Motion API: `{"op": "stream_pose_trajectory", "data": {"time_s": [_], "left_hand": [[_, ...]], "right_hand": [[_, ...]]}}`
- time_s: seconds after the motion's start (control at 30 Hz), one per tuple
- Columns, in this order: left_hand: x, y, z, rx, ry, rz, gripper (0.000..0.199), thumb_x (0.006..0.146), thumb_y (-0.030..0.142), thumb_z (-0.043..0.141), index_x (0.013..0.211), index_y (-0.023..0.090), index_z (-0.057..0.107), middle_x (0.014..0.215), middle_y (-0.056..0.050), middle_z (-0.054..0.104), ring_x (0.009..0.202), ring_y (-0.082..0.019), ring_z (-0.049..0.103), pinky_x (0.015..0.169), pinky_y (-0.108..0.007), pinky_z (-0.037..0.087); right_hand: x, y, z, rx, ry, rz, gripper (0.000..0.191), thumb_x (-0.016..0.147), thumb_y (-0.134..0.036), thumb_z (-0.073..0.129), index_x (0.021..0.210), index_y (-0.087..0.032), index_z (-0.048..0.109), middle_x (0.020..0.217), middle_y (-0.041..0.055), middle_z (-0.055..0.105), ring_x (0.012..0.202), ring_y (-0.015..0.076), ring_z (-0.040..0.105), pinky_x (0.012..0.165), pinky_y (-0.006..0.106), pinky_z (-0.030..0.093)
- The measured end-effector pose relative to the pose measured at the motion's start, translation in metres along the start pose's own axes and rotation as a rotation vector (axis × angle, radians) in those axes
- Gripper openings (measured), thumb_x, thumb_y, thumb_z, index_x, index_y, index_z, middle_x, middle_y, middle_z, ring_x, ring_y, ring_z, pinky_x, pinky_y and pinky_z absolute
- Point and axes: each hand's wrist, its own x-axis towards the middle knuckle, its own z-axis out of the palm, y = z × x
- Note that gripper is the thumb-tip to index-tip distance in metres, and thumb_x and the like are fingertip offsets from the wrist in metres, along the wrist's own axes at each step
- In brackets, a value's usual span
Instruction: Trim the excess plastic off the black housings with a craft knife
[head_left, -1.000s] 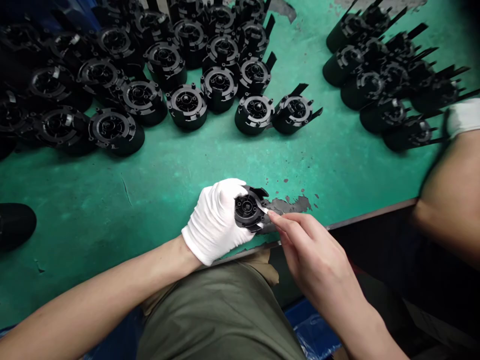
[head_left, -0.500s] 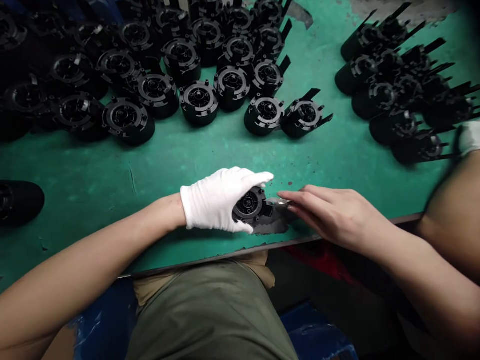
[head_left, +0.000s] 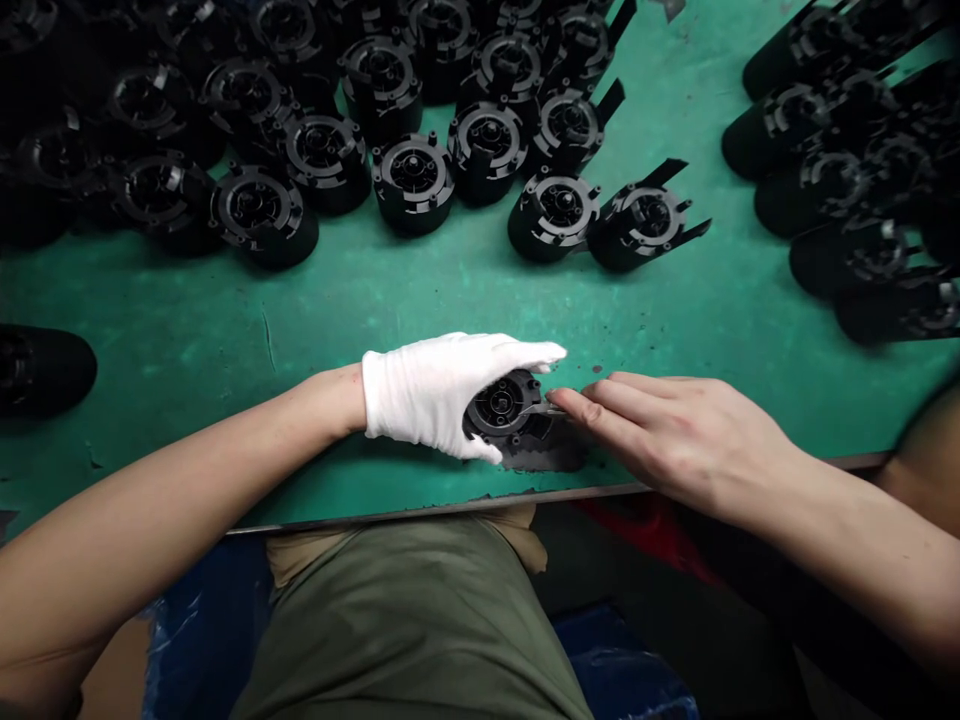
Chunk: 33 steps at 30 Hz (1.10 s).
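Note:
A white glove covers my left hand point(head_left: 442, 392), which wraps around a round black plastic housing point(head_left: 501, 402) near the table's front edge. The housing's ringed end, with small posts and a hub in the middle, faces up. My bare right hand point(head_left: 660, 425) pinches a thin metal tool point(head_left: 541, 409), probably a blade or tweezers. Its tip lies over the right side of the housing's ring; the fingers hide the rest. Under the housing and to its right is a dark worn patch point(head_left: 551, 452) on the green tabletop.
Many similar black housings point(head_left: 414, 180) stand in rows across the back and left. Another group point(head_left: 847, 250) lies tilted at the right. One dark rounded piece point(head_left: 45, 368) rests at the left edge. Another person's arm point(head_left: 930, 440) shows at the right, beyond the table edge point(head_left: 420, 512).
My right hand has moved left, bringing the metal tool's tip from beside the housing onto its ring. My left hand keeps its hold. The view has shifted slightly.

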Motion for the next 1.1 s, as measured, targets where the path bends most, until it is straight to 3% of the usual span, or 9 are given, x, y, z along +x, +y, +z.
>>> {"op": "stream_pose_trajectory", "data": {"time_s": [0.2,0.33,0.47,0.67,0.93,1.1], "left_hand": [[0.0,-0.003,0.0,-0.01,-0.016,-0.001,0.109,0.08,0.035,0.098,0.173,0.026,0.041,0.159,-0.016,0.069,0.147,-0.036,0.07,0.123,-0.049,0.057],[0.0,-0.004,0.0,-0.021,-0.008,0.006,0.108,0.08,0.035,0.098,0.172,0.027,0.043,0.157,-0.016,0.071,0.144,-0.036,0.071,0.122,-0.05,0.058],[-0.001,-0.005,0.001,-0.013,0.0,0.014,0.108,0.08,0.037,0.098,0.173,0.027,0.043,0.16,-0.016,0.068,0.146,-0.037,0.07,0.123,-0.05,0.058],[-0.003,-0.007,0.004,-0.008,0.021,0.04,0.105,0.081,0.035,0.097,0.171,0.027,0.045,0.162,-0.017,0.067,0.149,-0.038,0.069,0.124,-0.052,0.058],[-0.003,-0.006,0.003,0.006,0.037,0.034,0.1,0.081,0.037,0.096,0.168,0.029,0.047,0.159,-0.016,0.068,0.147,-0.039,0.069,0.126,-0.054,0.056],[-0.003,-0.007,0.004,0.024,0.038,0.056,0.098,0.083,0.036,0.094,0.168,0.025,0.047,0.159,-0.018,0.068,0.146,-0.037,0.07,0.125,-0.052,0.057]], "right_hand": [[0.006,0.014,-0.004,0.072,-0.064,-0.075,0.056,0.108,-0.004,0.044,0.159,-0.02,0.062,0.091,0.0046,0.073,0.081,0.0212,0.065,0.067,0.034,0.052],[0.008,0.022,-0.006,0.138,-0.149,-0.041,0.054,0.11,-0.008,0.044,0.157,-0.022,0.066,0.093,0.0052,0.074,0.083,0.0215,0.065,0.071,0.036,0.056],[0.011,0.029,-0.007,0.177,-0.152,-0.056,0.046,0.115,-0.015,0.042,0.151,-0.024,0.07,0.091,0.0045,0.073,0.08,0.0197,0.064,0.067,0.034,0.051],[0.006,0.019,-0.002,0.092,-0.119,0.041,0.04,0.116,-0.018,0.045,0.147,-0.022,0.07,0.09,0.0052,0.072,0.079,0.0195,0.064,0.064,0.034,0.047],[0.004,0.011,-0.003,0.065,-0.148,0.002,0.054,0.11,-0.007,0.041,0.157,-0.021,0.063,0.096,0.0069,0.075,0.085,0.0225,0.066,0.07,0.036,0.056],[0.008,0.016,-0.005,-0.015,-0.166,-0.094,0.054,0.111,-0.005,0.035,0.156,-0.016,0.063,0.093,0.0072,0.074,0.084,0.0225,0.064,0.069,0.037,0.054]]}}
